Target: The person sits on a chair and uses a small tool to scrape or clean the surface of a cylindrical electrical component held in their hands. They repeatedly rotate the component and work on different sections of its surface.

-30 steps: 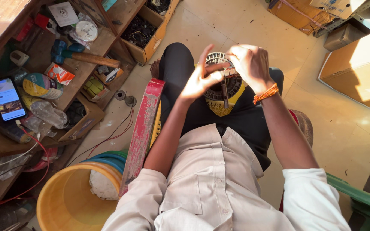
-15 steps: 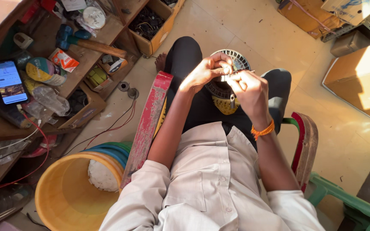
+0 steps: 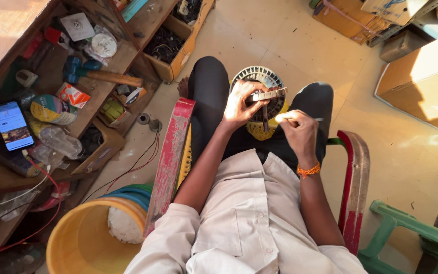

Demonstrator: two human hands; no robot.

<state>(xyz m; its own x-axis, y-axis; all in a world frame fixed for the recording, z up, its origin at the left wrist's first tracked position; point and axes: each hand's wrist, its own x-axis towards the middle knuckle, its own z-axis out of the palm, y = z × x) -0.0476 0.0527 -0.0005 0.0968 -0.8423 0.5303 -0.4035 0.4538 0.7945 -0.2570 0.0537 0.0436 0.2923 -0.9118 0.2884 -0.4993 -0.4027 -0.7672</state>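
I sit in a chair with red armrests [image 3: 171, 152], looking down at my lap. A round slotted metal motor core [image 3: 259, 81] rests between my knees on a yellow piece. My left hand [image 3: 242, 106] holds a short flat strip of small pale segments [image 3: 269, 94] over the core. My right hand [image 3: 297, 129], with an orange band at the wrist, is closed around a thin tool or wire whose end points toward the core; what it is exactly is too small to tell.
A wooden shelf unit [image 3: 51, 66] at my left holds a lit phone [image 3: 11, 126], a hammer [image 3: 102, 75], tape rolls and boxes. A yellow bucket [image 3: 84, 238] stands by the chair, a green plastic stool [image 3: 416, 238] at lower right, cardboard boxes [image 3: 422, 76] at right.
My hands have come apart over the core. The left now holds the segmented strip flat above it, and the right has drawn back toward my body.
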